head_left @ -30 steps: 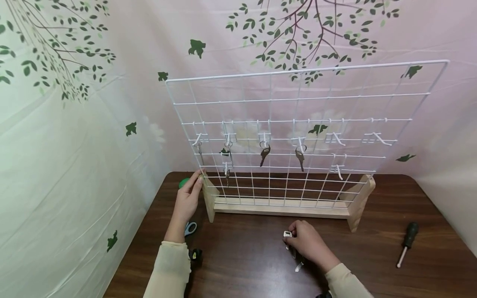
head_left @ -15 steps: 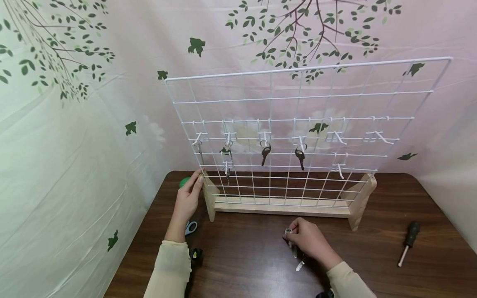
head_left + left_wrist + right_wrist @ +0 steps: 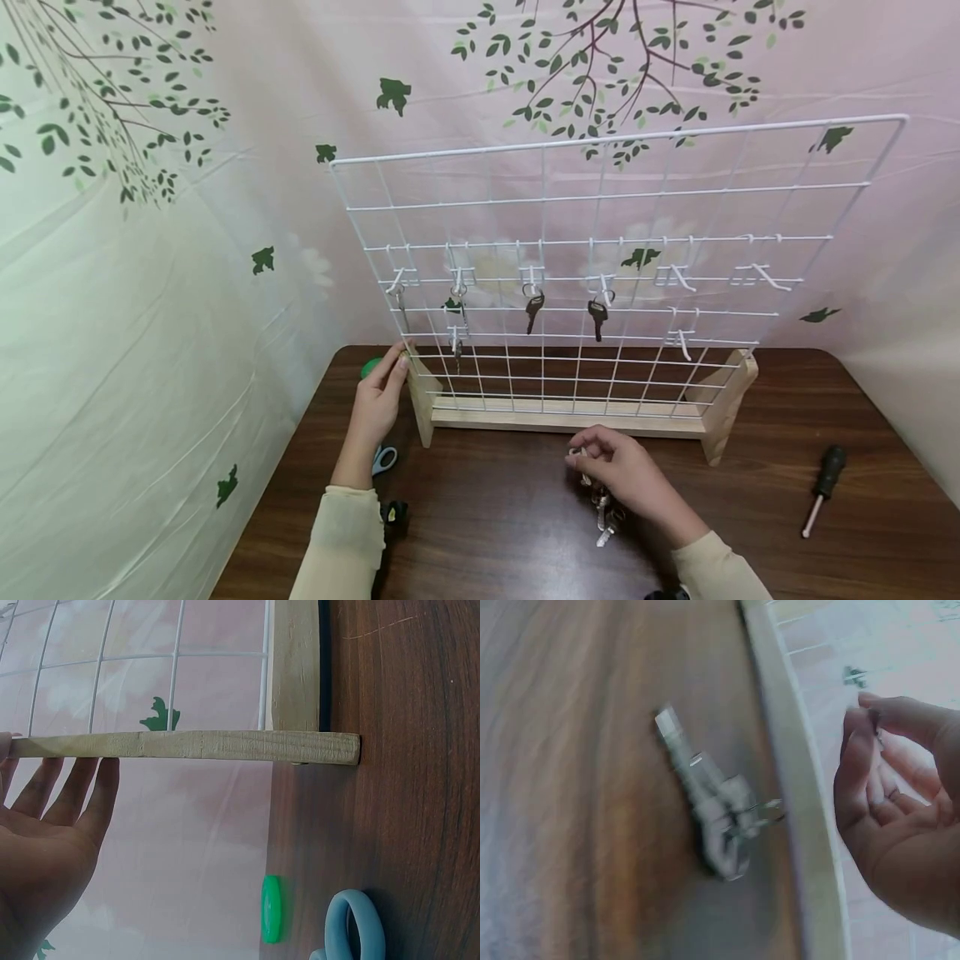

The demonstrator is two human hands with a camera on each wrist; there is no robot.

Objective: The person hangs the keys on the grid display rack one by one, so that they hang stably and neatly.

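Observation:
A white wire grid rack (image 3: 570, 200) stands in a wooden base. My left hand (image 3: 377, 404) grips the rack's left wooden upright (image 3: 187, 745), fingers on its outer side. Near the middle front of the base, my right hand (image 3: 626, 471) pinches a small key (image 3: 577, 454), mostly covered by the fingertips and blurred in the right wrist view. Below that hand, several loose keys (image 3: 720, 810) lie bunched on the table. Along the rack's hooks hang several keys, among them a dark key (image 3: 534, 312) and another dark key (image 3: 597, 319).
Bare white hooks (image 3: 678, 279) sit on the grid's right side. A screwdriver (image 3: 823, 487) lies at the right of the brown table (image 3: 495, 533). Blue-handled scissors (image 3: 384, 458) and a green round object (image 3: 271, 909) are beside the left upright. A leaf-printed cloth hangs behind.
My right hand has risen slightly off the bunch of keys with one key between its fingertips. The rightmost hanging key has swung a little left. My left hand stays on the upright.

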